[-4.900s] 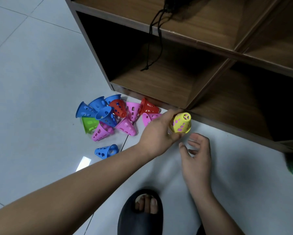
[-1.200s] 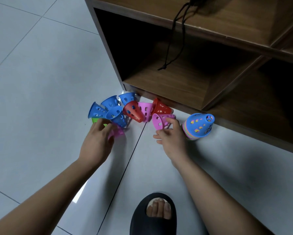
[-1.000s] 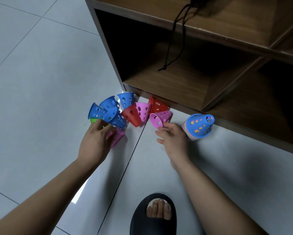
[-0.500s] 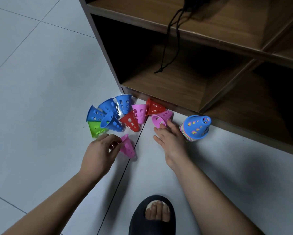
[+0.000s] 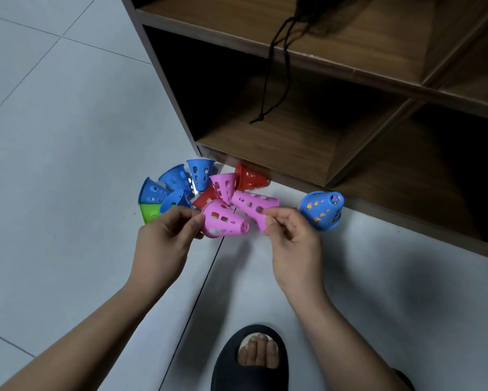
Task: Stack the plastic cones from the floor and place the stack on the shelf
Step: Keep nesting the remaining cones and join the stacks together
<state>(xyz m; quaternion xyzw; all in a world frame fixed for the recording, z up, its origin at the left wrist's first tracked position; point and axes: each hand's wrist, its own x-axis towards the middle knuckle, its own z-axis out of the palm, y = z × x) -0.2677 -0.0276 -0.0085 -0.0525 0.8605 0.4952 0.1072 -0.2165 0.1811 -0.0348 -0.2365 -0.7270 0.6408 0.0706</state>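
Low over the tiled floor (image 5: 68, 136) by the wooden shelf (image 5: 265, 142), the left hand (image 5: 164, 238) has its grip pinched on a pink perforated plastic cone (image 5: 223, 221), the right hand (image 5: 293, 238) on a second pink cone (image 5: 251, 203), the two touching, with the blue-topped cone stack (image 5: 321, 210) nearest the right.

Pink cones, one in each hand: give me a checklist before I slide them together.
1. The left hand grips a pink cone: ok.
2. The right hand pinches the second pink cone: ok.
3. Tip aimed into mouth: cannot tell; they meet at an angle.
4. The blue-topped stack stands on the floor beside the right hand: ok.
5. The shelf has a bare board for the stack: ok, though a black cord hangs there.
6. All loose cones gathered: not ok, several remain.
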